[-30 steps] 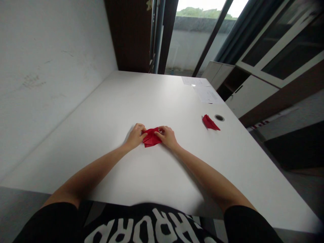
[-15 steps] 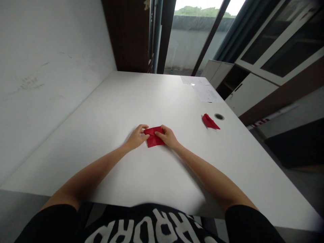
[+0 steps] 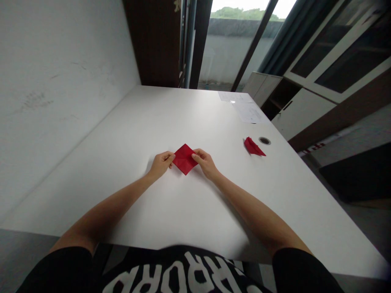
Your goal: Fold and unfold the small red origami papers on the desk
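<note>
1. The smooth, matte white surface point(image 3: 122, 134) fills most of the view, and its left side runs along a scuffed, white-painted wall point(image 3: 61, 101).
2. Past the far right corner stands a white cabinet point(image 3: 302, 112) with long glass panes.
3. Two thin white paper sheets point(image 3: 249, 112) lie flat by the far right edge.
4. Nearer the right edge, a crisply creased, pointed piece of folded red paper point(image 3: 253, 147) lies just beside a round dark grommet point(image 3: 264, 141) set into the surface.
5. A square of red origami paper point(image 3: 184, 159), creased and turned diamond-wise, sits near mid-surface, well in from the near edge, between the hands.
6. The left hand point(image 3: 161, 164) is closed in a light pinch on the diamond's left corner.
7. The right hand point(image 3: 206, 163) pinches the right corner the same way, with its fingertips point(image 3: 195, 155) on the paper.
</note>
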The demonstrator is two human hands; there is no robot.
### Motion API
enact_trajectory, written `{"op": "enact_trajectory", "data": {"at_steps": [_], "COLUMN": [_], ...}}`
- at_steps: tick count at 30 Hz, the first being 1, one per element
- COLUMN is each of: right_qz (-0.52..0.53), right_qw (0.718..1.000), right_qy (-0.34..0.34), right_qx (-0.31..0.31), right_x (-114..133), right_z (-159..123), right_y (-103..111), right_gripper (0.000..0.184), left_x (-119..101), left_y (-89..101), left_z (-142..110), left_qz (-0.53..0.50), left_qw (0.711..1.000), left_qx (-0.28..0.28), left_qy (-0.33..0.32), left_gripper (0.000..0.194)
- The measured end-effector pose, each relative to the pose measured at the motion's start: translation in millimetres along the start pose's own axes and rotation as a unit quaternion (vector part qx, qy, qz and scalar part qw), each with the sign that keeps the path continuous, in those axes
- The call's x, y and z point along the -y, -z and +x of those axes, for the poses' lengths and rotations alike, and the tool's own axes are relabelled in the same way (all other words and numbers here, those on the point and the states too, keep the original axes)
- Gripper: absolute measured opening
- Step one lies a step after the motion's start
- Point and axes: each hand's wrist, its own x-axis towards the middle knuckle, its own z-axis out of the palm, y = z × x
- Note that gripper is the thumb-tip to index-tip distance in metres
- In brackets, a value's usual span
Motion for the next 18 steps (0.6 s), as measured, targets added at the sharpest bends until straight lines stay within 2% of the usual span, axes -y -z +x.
{"op": "enact_trajectory", "data": {"at_steps": [4, 8, 9, 11, 13, 15, 18], "right_qz": [0.032, -0.052, -0.085, -0.163, -0.242, -0.324, -0.462], "right_qw": [0.999, 0.998, 0.996, 0.980, 0.944, 0.888, 0.801], "right_qy": [0.019, 0.018, 0.034, 0.109, 0.220, 0.319, 0.373], "right_qx": [0.011, 0.027, 0.022, 0.017, 0.035, 0.066, 0.082], "right_x": [-0.9, 2.5, 3.5, 5.3, 6.3, 5.7, 2.5], "right_z": [-3.7, -12.6, -14.1, -15.8, -16.7, -17.5, -17.5], "right_y": [-2.5, -7.2, -7.7, -8.3, -8.5, -8.6, -6.5], "right_gripper": [0.043, 0.040, 0.038, 0.032, 0.022, 0.016, 0.020], "left_x": [0.4, -6.3, -8.1, -11.3, -13.3, -14.0, -11.3], "left_y": [-1.1, -2.7, -2.7, -2.2, -1.3, -0.7, -1.3], "left_z": [0.9, -4.6, -6.0, -8.2, -9.5, -9.9, -9.2], "left_qz": [-0.047, 0.015, 0.045, 0.098, 0.124, 0.123, 0.118], "left_qw": [0.999, 0.997, 0.994, 0.985, 0.977, 0.974, 0.969], "left_qx": [0.007, 0.023, 0.018, 0.002, 0.002, 0.027, 0.065], "left_qy": [-0.008, -0.073, -0.098, -0.143, -0.170, -0.186, -0.207], "left_gripper": [0.034, 0.026, 0.023, 0.017, 0.015, 0.015, 0.024]}}
